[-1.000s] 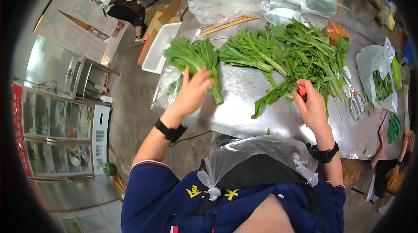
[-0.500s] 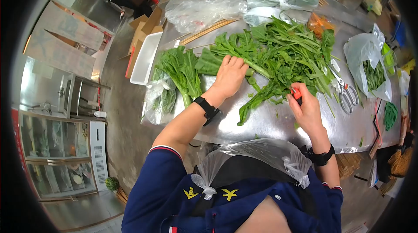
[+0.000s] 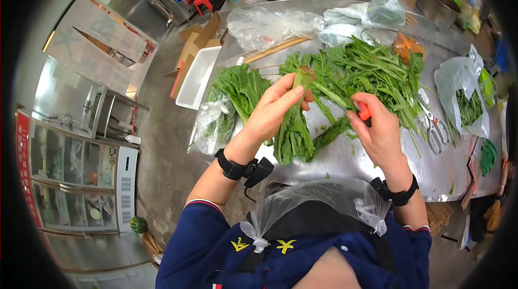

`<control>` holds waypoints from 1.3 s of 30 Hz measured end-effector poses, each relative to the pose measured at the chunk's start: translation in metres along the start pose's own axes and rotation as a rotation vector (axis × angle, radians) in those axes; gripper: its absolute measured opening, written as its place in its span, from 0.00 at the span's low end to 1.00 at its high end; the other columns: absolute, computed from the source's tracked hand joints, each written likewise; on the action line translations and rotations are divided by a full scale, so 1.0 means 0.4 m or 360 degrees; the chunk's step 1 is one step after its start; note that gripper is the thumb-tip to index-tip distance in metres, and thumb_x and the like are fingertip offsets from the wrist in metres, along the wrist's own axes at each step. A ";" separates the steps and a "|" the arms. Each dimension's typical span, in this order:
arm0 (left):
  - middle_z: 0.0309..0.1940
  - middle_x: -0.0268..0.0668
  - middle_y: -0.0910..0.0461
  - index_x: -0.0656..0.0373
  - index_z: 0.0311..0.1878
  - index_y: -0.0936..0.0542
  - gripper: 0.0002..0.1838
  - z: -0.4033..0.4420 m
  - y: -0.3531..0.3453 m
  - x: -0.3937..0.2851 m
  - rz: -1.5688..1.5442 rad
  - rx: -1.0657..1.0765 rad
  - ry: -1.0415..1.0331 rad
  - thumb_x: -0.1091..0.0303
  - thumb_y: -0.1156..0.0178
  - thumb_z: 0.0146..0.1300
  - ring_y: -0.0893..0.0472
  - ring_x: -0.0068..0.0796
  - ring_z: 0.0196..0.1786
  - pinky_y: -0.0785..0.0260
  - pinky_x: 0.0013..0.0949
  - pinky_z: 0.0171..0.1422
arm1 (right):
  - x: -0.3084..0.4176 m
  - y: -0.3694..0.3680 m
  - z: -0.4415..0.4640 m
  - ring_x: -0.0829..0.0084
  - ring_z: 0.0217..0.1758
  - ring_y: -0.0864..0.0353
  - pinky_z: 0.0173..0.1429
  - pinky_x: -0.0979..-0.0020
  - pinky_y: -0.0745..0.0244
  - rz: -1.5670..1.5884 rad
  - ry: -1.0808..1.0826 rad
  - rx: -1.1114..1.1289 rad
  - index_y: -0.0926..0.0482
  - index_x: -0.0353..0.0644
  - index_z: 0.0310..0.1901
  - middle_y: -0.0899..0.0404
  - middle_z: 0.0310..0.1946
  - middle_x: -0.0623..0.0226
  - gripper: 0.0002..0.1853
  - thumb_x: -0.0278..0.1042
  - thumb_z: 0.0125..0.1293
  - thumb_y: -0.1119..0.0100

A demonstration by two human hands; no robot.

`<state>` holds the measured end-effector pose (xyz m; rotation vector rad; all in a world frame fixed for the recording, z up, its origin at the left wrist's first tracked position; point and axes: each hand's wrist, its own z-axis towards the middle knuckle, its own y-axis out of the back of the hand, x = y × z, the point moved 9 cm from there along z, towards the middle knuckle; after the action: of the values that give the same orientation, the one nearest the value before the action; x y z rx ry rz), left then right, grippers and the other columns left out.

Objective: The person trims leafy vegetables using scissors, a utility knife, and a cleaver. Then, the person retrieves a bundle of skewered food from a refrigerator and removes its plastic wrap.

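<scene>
My left hand (image 3: 278,106) is wrapped round a leafy green stalk (image 3: 295,140), its cut end pointing up and its leaves hanging down over the table. In my right hand (image 3: 372,121) is a small red-handled tool (image 3: 364,111), held just right of the stalk; its working end is hard to make out. Behind both hands lies a heap of loose greens (image 3: 372,65). Another leafy bunch (image 3: 240,89) rests to the left, beside a clear bag of greens (image 3: 215,124). Scissors (image 3: 436,132) lie right of the heap.
The metal table (image 3: 345,166) carries a crumpled plastic bag (image 3: 272,27), wooden sticks (image 3: 278,49) and a grey bag of greens (image 3: 458,92) at the right. A white tray (image 3: 198,78) stands off its left edge, near a red stool (image 3: 203,2).
My left hand moved from the left bunch to the middle, took hold of a stalk and raised it upside down. My right hand stays round the red-handled tool. The person at the back left is out of view.
</scene>
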<state>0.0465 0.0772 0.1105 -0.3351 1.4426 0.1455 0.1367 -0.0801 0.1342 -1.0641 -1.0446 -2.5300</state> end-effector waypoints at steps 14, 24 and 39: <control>0.37 0.29 0.27 0.60 0.51 0.28 0.14 -0.025 -0.114 0.039 -0.0278 0.0229 0.0193 0.63 0.47 0.67 0.30 0.19 0.40 0.37 0.26 0.46 | 0.073 -0.052 -0.004 0.63 0.31 0.25 0.33 0.65 0.30 -0.0433 0.0320 0.0076 0.28 0.45 0.40 0.31 0.26 0.66 0.17 0.24 0.46 0.37; 0.41 0.37 0.24 0.66 0.54 0.30 0.18 -0.035 -0.101 0.066 -0.0264 0.0175 0.0348 0.66 0.45 0.65 0.27 0.24 0.40 0.33 0.31 0.45 | 0.053 -0.055 -0.007 0.67 0.29 0.29 0.32 0.66 0.34 -0.0734 0.0416 -0.0056 0.29 0.46 0.38 0.36 0.23 0.68 0.12 0.25 0.50 0.45; 0.43 0.35 0.25 0.65 0.58 0.32 0.21 -0.058 -0.100 0.074 -0.0409 0.0212 0.0517 0.67 0.45 0.63 0.27 0.22 0.43 0.31 0.31 0.47 | -0.139 0.036 0.015 0.58 0.34 0.23 0.35 0.61 0.30 -0.0510 -0.0292 -0.0266 0.29 0.44 0.41 0.26 0.31 0.60 0.12 0.26 0.53 0.43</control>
<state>0.0402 0.0290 0.0848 -0.4459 1.7042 -0.2222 0.1863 -0.0909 0.1064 -1.2862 -1.1480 -2.8591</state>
